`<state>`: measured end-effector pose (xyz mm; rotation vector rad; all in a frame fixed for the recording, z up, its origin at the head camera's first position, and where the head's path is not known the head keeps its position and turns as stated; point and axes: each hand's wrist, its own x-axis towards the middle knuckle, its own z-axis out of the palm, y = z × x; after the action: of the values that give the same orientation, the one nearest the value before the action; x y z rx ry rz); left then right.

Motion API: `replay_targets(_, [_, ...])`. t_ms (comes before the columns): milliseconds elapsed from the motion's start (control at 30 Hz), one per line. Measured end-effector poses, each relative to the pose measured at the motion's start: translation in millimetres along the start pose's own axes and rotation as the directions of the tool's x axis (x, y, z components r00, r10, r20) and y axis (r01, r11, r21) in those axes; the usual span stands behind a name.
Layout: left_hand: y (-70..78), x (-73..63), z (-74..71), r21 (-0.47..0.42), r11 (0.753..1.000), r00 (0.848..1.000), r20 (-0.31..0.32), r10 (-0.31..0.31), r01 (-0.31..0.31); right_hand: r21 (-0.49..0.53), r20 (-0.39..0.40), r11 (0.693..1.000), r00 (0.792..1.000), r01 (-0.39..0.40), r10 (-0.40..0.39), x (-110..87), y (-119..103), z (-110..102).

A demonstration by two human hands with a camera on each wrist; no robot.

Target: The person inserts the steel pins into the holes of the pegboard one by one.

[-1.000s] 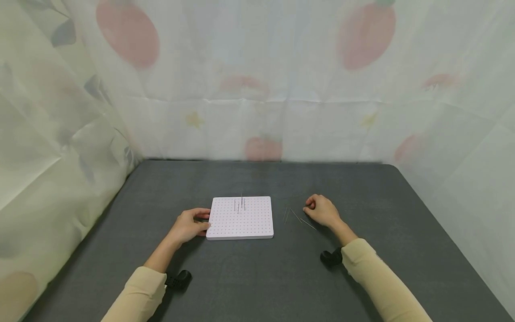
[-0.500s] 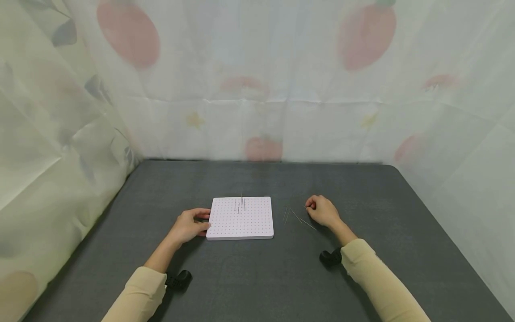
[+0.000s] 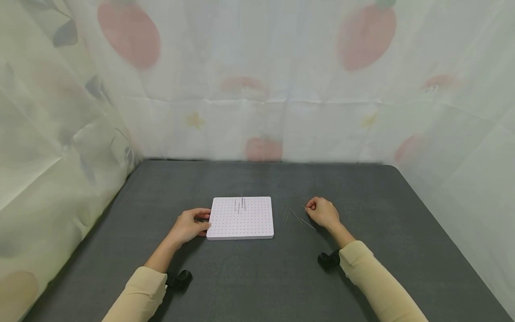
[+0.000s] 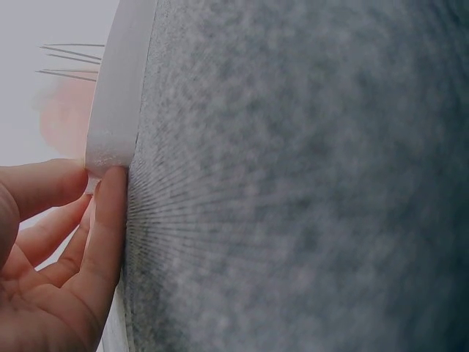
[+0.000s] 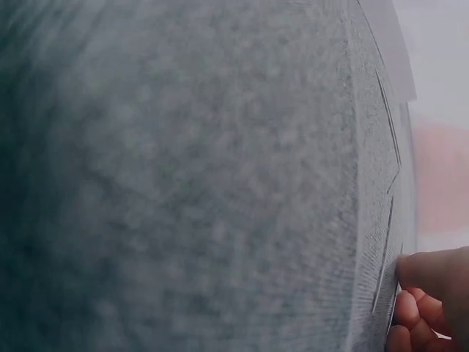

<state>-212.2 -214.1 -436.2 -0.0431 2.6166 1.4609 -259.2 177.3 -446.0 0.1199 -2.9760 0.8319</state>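
Note:
A white pegboard (image 3: 253, 226) with rows of small holes lies on the dark table. Several thin metal pins (image 3: 244, 205) stand upright in its far part; they also stick up past the board's edge (image 4: 117, 117) in the left wrist view. My left hand (image 3: 188, 226) holds the board's left side, thumb at the upper edge and a finger low against the side. To the right of the board, my right hand (image 3: 323, 213) pinches a thin pin (image 3: 304, 206) between thumb and finger, low over the table. Its tip pokes out leftward; the rest is hidden by the fingers.
Several loose pins (image 3: 308, 224) lie on the table (image 3: 257, 281) between the board and my right hand. Behind the table hangs a pale curtain (image 3: 257, 125) with fruit prints. A black wrist camera (image 3: 329, 260) sits under my right forearm.
My right hand's fingertips have drawn together and a pin tip now shows at them. That hand has shifted slightly nearer. The left hand and board have stayed put.

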Motion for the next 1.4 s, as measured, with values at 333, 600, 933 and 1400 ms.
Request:
replay_targets(333, [1.1,-0.1,-0.5,-0.009,1.000,1.000,0.004,0.010,-0.010,-0.049,-0.035,0.997,0.998,-0.056,0.054,-2.2,-5,0])
replay_targets(600, [1.0,0.2,-0.7,-0.023,0.999,1.000,0.009,0.026,-0.026,-0.055,-0.038,0.998,0.999,-0.038,0.036,-3.9,-7,0])
replay_targets(933, [0.4,-0.3,-0.5,-0.024,1.000,1.000,0.008,0.015,-0.015,-0.084,-0.040,0.996,0.999,0.001,-0.005,-1.2,-5,2])
replay_targets(1400, [-1.5,0.1,-1.0,-0.022,1.000,1.000,0.012,0.010,-0.010,-0.056,-0.032,0.998,0.999,0.025,-0.027,6.6,-18,1])
